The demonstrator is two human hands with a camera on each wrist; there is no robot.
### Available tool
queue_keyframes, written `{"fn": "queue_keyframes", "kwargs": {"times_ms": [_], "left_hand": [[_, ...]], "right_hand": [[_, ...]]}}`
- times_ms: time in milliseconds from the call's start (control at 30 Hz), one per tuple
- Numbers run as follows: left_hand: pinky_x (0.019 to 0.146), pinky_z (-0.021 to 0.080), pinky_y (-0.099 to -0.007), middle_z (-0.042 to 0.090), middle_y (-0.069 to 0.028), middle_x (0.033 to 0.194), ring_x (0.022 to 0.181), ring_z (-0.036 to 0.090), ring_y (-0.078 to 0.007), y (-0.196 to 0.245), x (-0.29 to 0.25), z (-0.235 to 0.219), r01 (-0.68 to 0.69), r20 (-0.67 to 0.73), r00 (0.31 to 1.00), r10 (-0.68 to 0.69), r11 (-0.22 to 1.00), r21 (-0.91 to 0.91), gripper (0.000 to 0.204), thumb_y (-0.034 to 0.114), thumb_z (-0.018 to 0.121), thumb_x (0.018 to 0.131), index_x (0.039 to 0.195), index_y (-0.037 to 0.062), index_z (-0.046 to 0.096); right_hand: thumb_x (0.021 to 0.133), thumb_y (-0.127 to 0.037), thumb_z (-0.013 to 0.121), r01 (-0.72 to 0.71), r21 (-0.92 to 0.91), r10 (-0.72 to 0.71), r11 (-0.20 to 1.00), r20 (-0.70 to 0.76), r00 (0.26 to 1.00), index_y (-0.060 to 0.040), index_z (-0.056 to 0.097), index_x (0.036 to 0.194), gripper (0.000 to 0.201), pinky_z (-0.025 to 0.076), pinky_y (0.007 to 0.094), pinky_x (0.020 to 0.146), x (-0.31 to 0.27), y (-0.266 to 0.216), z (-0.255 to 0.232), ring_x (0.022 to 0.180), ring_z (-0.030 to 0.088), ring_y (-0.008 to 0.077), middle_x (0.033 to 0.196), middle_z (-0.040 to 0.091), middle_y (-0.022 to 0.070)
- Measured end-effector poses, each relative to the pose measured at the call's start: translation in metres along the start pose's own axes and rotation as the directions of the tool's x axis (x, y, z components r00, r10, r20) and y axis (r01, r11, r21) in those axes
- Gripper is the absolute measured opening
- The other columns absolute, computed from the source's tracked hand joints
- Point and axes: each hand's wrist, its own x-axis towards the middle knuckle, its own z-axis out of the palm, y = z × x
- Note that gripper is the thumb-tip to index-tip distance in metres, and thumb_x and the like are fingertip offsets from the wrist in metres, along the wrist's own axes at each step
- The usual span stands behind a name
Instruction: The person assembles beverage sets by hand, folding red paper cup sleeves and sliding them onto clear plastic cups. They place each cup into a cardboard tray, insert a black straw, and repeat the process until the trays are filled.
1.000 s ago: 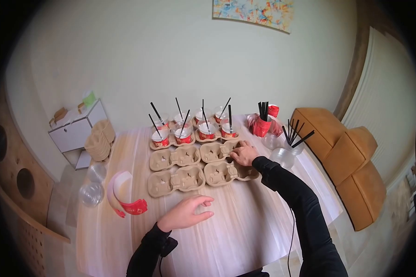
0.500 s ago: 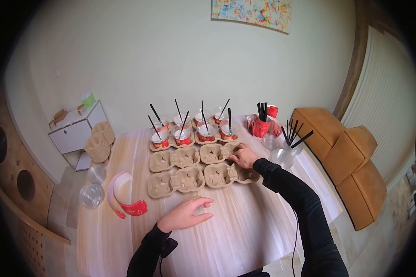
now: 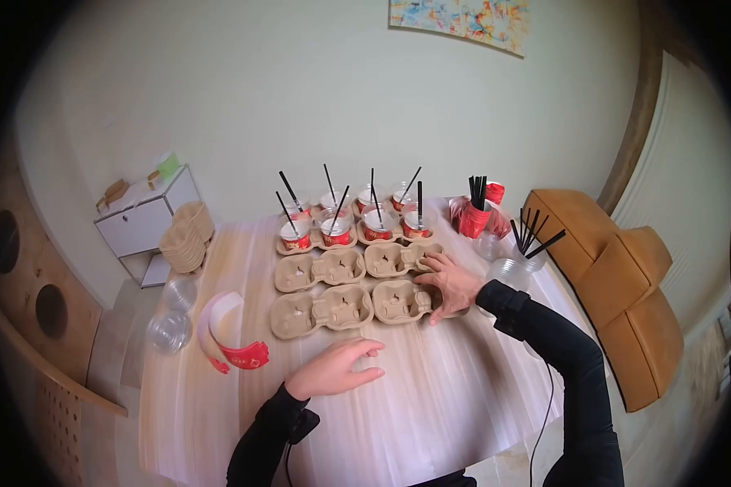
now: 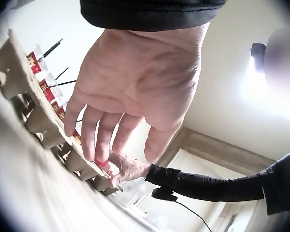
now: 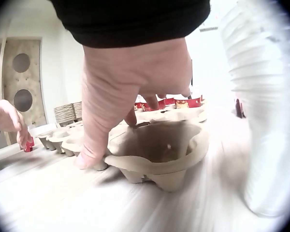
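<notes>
Four brown molded cup carriers lie in two rows: near left (image 3: pixel 292 315), near right (image 3: pixel 394 302), and behind them left (image 3: pixel 292 272) and right (image 3: pixel 384 260). My right hand (image 3: pixel 456 286) spreads over the near right carrier's right end, hiding part of it. In the right wrist view, the thumb of that hand (image 5: pixel 123 87) points down beside the carrier's rim (image 5: pixel 159 166); contact is unclear. My left hand (image 3: pixel 331 370) hovers palm down over the table in front, fingers loosely extended and holding nothing, as the left wrist view shows its bare palm (image 4: pixel 140 82).
Behind, red-banded cups (image 3: pixel 335 231) with black straws fill more carriers. At right stand a red straw cup (image 3: pixel 473 219), clear cups (image 3: pixel 508 274) and straws (image 3: pixel 530 235). Stacked carriers (image 3: pixel 185 243), clear cups (image 3: pixel 169 331) and red-and-white sleeves (image 3: pixel 244 355) are at left.
My right hand has drawn back a little from the gap between the right carriers, its fingers and thumb now spread wider. The head view has shifted slightly; my left hand keeps its pose.
</notes>
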Motion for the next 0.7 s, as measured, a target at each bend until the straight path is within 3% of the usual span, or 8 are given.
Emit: {"fn": "queue_keyframes", "kwargs": {"times_ms": [33, 200, 400, 467, 500, 567, 600, 700], "left_hand": [[0.092, 0.050, -0.0374, 0.066, -0.0187, 0.111, 0.105, 0.064, -0.0300, -0.002, -0.001, 0.000, 0.001, -0.001, 1.000, -0.001, 1.000, 0.000, 0.047, 0.027, 0.070, 0.091, 0.126, -0.0022, 0.058], [0.091, 0.051, -0.0386, 0.067, -0.0188, 0.115, 0.107, 0.065, -0.0317, -0.006, -0.004, -0.005, 0.128, -0.042, 0.992, -0.122, 0.974, 0.186, 0.054, 0.034, 0.072, 0.088, 0.128, -0.0010, 0.059], [0.096, 0.047, -0.0443, 0.065, -0.0208, 0.117, 0.110, 0.060, -0.0388, -0.019, -0.009, -0.010, 0.239, -0.097, 0.971, -0.218, 0.870, 0.432, 0.055, 0.039, 0.068, 0.088, 0.124, -0.0024, 0.061], [0.097, 0.047, -0.0442, 0.066, -0.0207, 0.117, 0.111, 0.060, -0.0383, -0.027, -0.010, -0.008, 0.207, -0.105, 0.978, -0.179, 0.881, 0.426, 0.054, 0.039, 0.068, 0.087, 0.123, -0.0022, 0.062], [0.097, 0.046, -0.0440, 0.066, -0.0205, 0.116, 0.112, 0.060, -0.0378, -0.032, -0.009, -0.007, 0.196, -0.131, 0.979, -0.154, 0.884, 0.424, 0.054, 0.039, 0.069, 0.087, 0.122, -0.0021, 0.063], [0.097, 0.046, -0.0440, 0.066, -0.0204, 0.116, 0.112, 0.060, -0.0378, -0.039, -0.009, -0.006, 0.184, -0.136, 0.981, -0.140, 0.894, 0.409, 0.053, 0.038, 0.069, 0.087, 0.121, -0.0022, 0.063], [0.097, 0.046, -0.0441, 0.066, -0.0204, 0.116, 0.112, 0.060, -0.0377, -0.039, -0.009, -0.004, 0.205, -0.161, 0.975, -0.151, 0.889, 0.409, 0.053, 0.038, 0.070, 0.086, 0.120, -0.0023, 0.064], [0.096, 0.047, -0.0439, 0.066, -0.0202, 0.116, 0.111, 0.060, -0.0375, -0.020, -0.008, -0.007, 0.234, -0.135, 0.971, -0.198, 0.902, 0.363, 0.053, 0.036, 0.072, 0.085, 0.119, -0.0029, 0.064]], "right_hand": [[0.054, -0.059, 0.088, 0.040, -0.010, -0.039, 0.999, 0.052, 0.998, -0.0061, 0.059, 0.136, 0.102, 0.024, 0.0566, 0.118, -0.003, -0.001, -0.002, 0.143, 0.027, 0.0450, 0.148, 0.039, 0.0267], [0.055, -0.054, 0.090, 0.050, 0.011, -0.051, 0.999, 0.052, 0.997, -0.0093, 0.059, 0.136, 0.097, 0.024, 0.0562, 0.118, 0.002, 0.000, -0.005, 0.143, 0.026, 0.0437, 0.148, 0.039, 0.0233], [0.060, -0.053, 0.088, 0.062, -0.066, -0.059, 0.996, 0.043, 0.997, -0.0082, 0.061, 0.133, 0.090, 0.029, 0.0535, 0.116, 0.000, -0.003, -0.009, 0.140, 0.031, 0.0433, 0.145, 0.043, 0.0234], [0.064, -0.048, 0.089, 0.023, 0.018, -0.022, 1.000, -0.067, 0.998, -0.0058, 0.060, 0.133, 0.086, 0.036, 0.0490, 0.112, -0.009, 0.002, -0.024, 0.135, 0.042, 0.0407, 0.139, 0.050, 0.0231], [0.064, -0.048, 0.089, -0.009, 0.007, 0.009, 1.000, -0.055, 0.998, -0.0058, 0.060, 0.133, 0.086, 0.036, 0.0490, 0.112, -0.014, 0.009, -0.037, 0.135, 0.042, 0.0407, 0.139, 0.050, 0.0231], [0.066, -0.042, 0.090, -0.110, 0.230, 0.099, 0.967, 0.060, 0.993, -0.0017, 0.058, 0.133, 0.084, 0.042, 0.0444, 0.108, -0.026, 0.021, -0.073, 0.127, 0.051, 0.0384, 0.132, 0.057, 0.0218], [0.066, -0.038, 0.091, -0.101, 0.186, 0.093, 0.977, 0.053, 0.994, 0.0009, 0.056, 0.135, 0.086, 0.045, 0.0412, 0.107, -0.036, 0.024, -0.090, 0.125, 0.055, 0.0372, 0.130, 0.060, 0.0207], [0.060, -0.038, 0.094, -0.259, 0.130, 0.209, 0.957, 0.311, 0.927, -0.0006, 0.044, 0.146, 0.106, 0.042, 0.0410, 0.111, -0.061, 0.031, -0.125, 0.129, 0.052, 0.0360, 0.142, 0.052, 0.0214]]}}
